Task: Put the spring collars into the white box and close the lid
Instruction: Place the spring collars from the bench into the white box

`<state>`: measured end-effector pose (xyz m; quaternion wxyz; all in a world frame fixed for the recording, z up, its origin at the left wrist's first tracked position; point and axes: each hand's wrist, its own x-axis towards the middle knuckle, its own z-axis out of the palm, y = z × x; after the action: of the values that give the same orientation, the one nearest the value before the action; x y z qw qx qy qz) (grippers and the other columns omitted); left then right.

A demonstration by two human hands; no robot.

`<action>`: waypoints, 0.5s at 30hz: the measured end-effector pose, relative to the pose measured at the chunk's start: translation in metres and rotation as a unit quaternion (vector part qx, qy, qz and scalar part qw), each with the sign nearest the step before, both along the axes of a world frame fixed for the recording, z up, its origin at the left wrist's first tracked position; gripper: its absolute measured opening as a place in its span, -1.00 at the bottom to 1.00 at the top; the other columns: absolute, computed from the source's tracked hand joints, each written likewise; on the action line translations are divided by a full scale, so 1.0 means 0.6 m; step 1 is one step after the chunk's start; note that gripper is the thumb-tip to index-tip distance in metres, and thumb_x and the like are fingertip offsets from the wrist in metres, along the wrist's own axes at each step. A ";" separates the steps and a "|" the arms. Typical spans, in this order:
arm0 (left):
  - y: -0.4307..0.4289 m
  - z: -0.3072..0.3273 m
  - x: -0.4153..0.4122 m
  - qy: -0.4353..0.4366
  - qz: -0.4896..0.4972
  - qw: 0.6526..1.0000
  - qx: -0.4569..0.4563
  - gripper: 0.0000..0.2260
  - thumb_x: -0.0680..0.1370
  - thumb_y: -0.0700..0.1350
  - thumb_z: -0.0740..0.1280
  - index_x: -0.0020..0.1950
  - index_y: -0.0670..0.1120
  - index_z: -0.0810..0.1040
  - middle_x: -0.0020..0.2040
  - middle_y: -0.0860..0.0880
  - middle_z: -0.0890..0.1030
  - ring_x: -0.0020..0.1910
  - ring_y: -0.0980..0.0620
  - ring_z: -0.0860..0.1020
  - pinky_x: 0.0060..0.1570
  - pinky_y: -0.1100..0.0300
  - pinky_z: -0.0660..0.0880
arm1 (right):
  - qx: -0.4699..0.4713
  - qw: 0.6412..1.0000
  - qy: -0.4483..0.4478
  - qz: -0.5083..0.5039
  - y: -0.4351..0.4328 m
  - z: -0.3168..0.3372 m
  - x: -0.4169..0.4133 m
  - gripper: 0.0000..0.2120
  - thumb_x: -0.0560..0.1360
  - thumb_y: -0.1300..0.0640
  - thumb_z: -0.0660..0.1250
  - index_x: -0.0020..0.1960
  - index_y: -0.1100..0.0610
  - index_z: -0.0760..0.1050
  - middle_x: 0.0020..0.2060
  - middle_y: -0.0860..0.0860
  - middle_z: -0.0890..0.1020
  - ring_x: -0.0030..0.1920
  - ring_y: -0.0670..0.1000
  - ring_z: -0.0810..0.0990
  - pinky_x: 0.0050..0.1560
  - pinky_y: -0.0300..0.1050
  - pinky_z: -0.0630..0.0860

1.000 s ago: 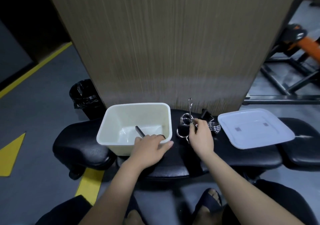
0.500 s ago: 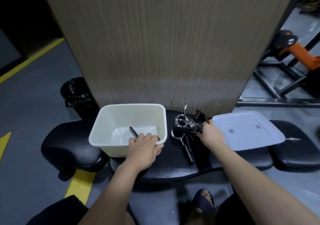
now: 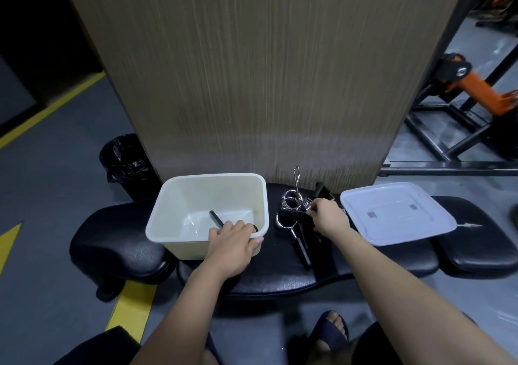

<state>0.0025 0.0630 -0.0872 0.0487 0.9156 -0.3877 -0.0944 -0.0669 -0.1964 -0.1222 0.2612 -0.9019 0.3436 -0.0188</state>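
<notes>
The white box stands open on a black bench. My left hand grips the box's near right rim, and a black-handled spring collar lies inside, partly hidden by that hand. A pile of chrome spring collars with black handles lies right of the box. My right hand is closed on one collar at the right side of that pile. The white lid lies flat on the bench further right.
A wood-grain panel rises right behind the bench. A black bin with a bag stands on the floor at back left. Black and orange gym equipment stands at the right. My sandalled foot is under the bench.
My right hand has moved from the near side of the collar pile to its right side and closed on a collar there. My left hand stays on the box rim.
</notes>
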 end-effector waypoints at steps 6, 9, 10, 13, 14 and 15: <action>-0.002 0.004 0.000 0.000 0.002 1.000 -0.003 -0.66 0.66 0.21 -0.06 0.16 0.09 0.41 0.09 0.14 0.43 0.11 0.03 0.33 0.10 0.01 0.20 | 0.247 0.939 -0.233 -0.045 -0.006 0.047 -0.021 -0.91 0.58 0.21 0.35 -0.11 0.14 0.50 -0.30 0.06 0.62 -0.42 -0.05 0.54 -0.48 -0.28 0.43; -0.001 0.008 -0.002 0.012 0.004 1.000 -0.001 -0.67 0.66 0.21 -0.05 0.13 0.08 0.40 0.06 0.14 0.43 0.11 0.03 0.33 0.12 0.00 0.21 | 0.348 0.888 -0.299 -0.027 -0.008 0.094 -0.037 -0.96 0.60 0.28 0.31 -0.03 0.24 0.51 -0.21 0.12 0.65 -0.41 -0.07 0.54 -0.50 -0.26 0.44; -0.001 0.009 -0.002 0.018 0.005 1.000 -0.004 -0.68 0.66 0.21 -0.05 0.13 0.08 0.41 0.06 0.14 0.43 0.13 0.03 0.34 0.13 0.00 0.21 | 0.348 0.888 -0.301 -0.013 -0.007 0.104 -0.041 -0.96 0.60 0.27 0.32 -0.03 0.23 0.51 -0.20 0.12 0.65 -0.39 -0.05 0.54 -0.48 -0.24 0.45; 0.000 0.017 -0.005 0.030 0.015 0.999 -0.001 -0.65 0.64 0.23 -0.03 0.16 0.07 0.42 0.08 0.13 0.43 0.18 0.02 0.34 0.18 -0.03 0.22 | 0.229 0.934 -0.271 0.055 0.015 0.120 -0.047 -0.88 0.56 0.18 0.37 -0.11 0.00 0.52 -0.27 0.04 0.65 -0.33 0.03 0.57 -0.33 -0.13 0.50; 0.001 0.022 -0.007 0.032 0.014 0.999 -0.004 -0.62 0.63 0.26 -0.02 0.19 0.07 0.43 0.11 0.12 0.45 0.21 0.02 0.34 0.20 -0.03 0.21 | 0.166 0.951 -0.251 0.075 0.027 0.125 -0.047 -0.86 0.55 0.14 0.39 -0.14 -0.05 0.51 -0.31 -0.03 0.64 -0.32 0.00 0.59 -0.26 -0.16 0.51; 0.003 0.030 -0.012 0.044 0.017 0.999 -0.010 -0.60 0.62 0.28 0.00 0.23 0.08 0.44 0.14 0.12 0.46 0.23 0.04 0.33 0.23 -0.03 0.20 | 0.114 0.961 -0.234 0.091 0.040 0.130 -0.048 -0.85 0.54 0.13 0.39 -0.15 -0.07 0.50 -0.32 -0.07 0.64 -0.31 -0.05 0.60 -0.22 -0.20 0.51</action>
<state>-0.0044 0.0651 -0.0693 0.0766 0.9167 -0.3702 -0.1294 -0.0957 -0.1722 -0.0440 0.4361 -0.8640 0.1886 -0.1664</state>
